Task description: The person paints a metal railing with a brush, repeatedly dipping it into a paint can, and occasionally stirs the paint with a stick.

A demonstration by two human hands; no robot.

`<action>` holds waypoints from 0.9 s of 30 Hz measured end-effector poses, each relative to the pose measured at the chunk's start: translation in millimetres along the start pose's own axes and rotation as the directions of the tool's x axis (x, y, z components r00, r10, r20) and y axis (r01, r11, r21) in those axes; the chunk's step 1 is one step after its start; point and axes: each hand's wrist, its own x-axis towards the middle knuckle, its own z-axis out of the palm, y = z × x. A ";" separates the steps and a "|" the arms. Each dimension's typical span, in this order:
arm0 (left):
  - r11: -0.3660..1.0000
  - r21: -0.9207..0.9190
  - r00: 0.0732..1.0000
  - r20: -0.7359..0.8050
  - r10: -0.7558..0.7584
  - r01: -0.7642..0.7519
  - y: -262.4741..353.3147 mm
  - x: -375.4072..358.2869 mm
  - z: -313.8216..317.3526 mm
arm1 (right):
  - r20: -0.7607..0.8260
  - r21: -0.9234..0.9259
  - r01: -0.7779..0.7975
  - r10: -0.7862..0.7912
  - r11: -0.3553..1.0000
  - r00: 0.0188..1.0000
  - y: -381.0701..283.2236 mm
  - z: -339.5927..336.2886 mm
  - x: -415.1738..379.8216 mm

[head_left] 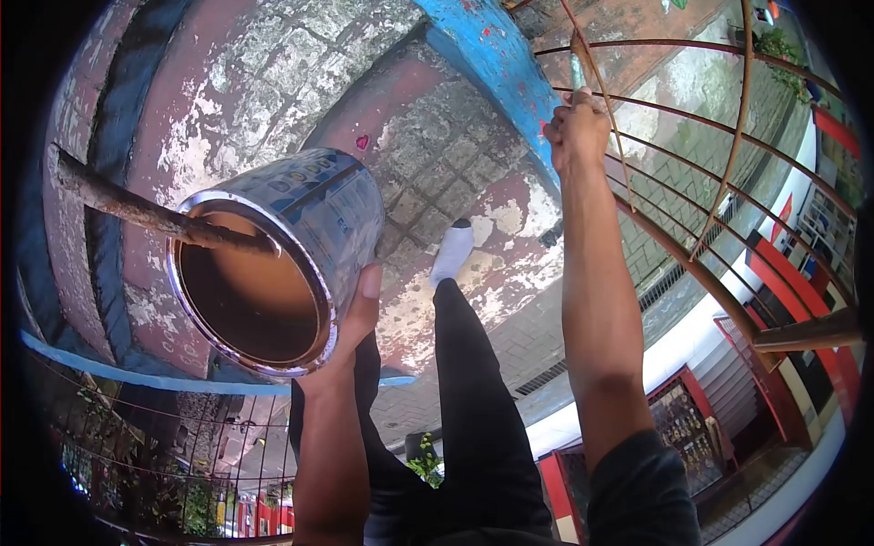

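My left hand [350,328] is wrapped round the lower side of a tin can [332,200] with a printed label. The can is tilted towards me and holds brown liquid [259,282]. Across its mouth lies a dark, rough stick [155,214]. At the upper right, my right hand [579,127] is closed on a paintbrush [576,68] with a pale green handle. The brush tip points up, beside the thin brown bars of a metal frame [674,105].
A blue-painted edge [496,68] borders the worn, peeling floor [428,136]. My foot in a white sock [452,250] rests on that floor. A thick brown rail [683,259] curves along the right. Railings [246,455] stand at the lower left.
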 end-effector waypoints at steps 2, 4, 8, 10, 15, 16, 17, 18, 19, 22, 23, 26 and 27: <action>0.996 -0.089 0.999 -0.031 -0.030 0.027 4.4 4.3 0.9 | -0.013 0.035 0.010 -0.009 0.999 1.000 -18.9 -2.2 3.0; 0.986 -0.162 0.997 -0.055 -0.058 0.049 9.4 5.5 1.7 | 0.006 0.036 0.034 -0.034 0.999 0.999 -20.8 -3.2 -14.8; 0.978 -0.194 0.990 -0.107 -0.096 0.074 18.6 10.3 3.3 | -0.015 0.081 0.103 -0.103 0.991 0.995 -13.6 -6.9 -34.1; 0.972 -0.227 0.989 -0.118 -0.092 0.063 20.2 10.5 4.6 | -0.047 0.093 0.120 -0.116 0.988 0.992 -6.4 -7.2 -30.2; 0.996 -0.084 0.997 -0.072 -0.022 0.016 15.8 6.5 7.6 | -0.095 -0.152 0.142 -0.158 0.978 0.983 21.0 7.1 -4.6; 0.999 -0.053 0.998 -0.064 0.001 -0.004 14.3 5.8 8.0 | -0.086 -0.142 0.139 -0.152 0.980 0.985 23.2 6.3 -1.3; 0.995 -0.089 0.997 -0.059 -0.041 0.035 12.6 4.3 7.7 | -0.087 -0.141 0.137 -0.150 0.981 0.985 24.9 3.8 0.7; 0.992 -0.110 0.997 -0.057 -0.061 0.055 14.4 3.6 7.1 | -0.068 -0.151 0.129 -0.141 0.980 0.988 25.1 0.5 2.5; 0.989 -0.130 0.995 -0.054 -0.082 0.074 16.1 3.0 6.6 | -0.051 -0.161 0.126 -0.136 0.979 0.989 25.0 -3.4 5.6; 0.937 -0.238 0.961 -0.038 -0.272 0.256 24.8 5.9 7.0 | -0.018 -0.223 0.155 -0.163 0.962 0.986 24.3 -9.9 9.9; 0.958 -0.233 0.978 -0.078 -0.193 0.170 21.9 5.1 9.3 | -0.019 -0.221 0.163 -0.171 0.962 0.985 22.5 -11.3 10.5; 0.957 -0.272 0.981 -0.130 -0.144 0.104 27.4 5.3 10.8 | -0.050 -0.311 0.146 -0.169 0.939 0.984 23.2 -8.7 4.9; 0.948 -0.297 0.978 -0.133 -0.158 0.113 30.3 5.9 11.0 | -0.053 -0.311 0.152 -0.176 0.938 0.983 30.3 -9.1 5.8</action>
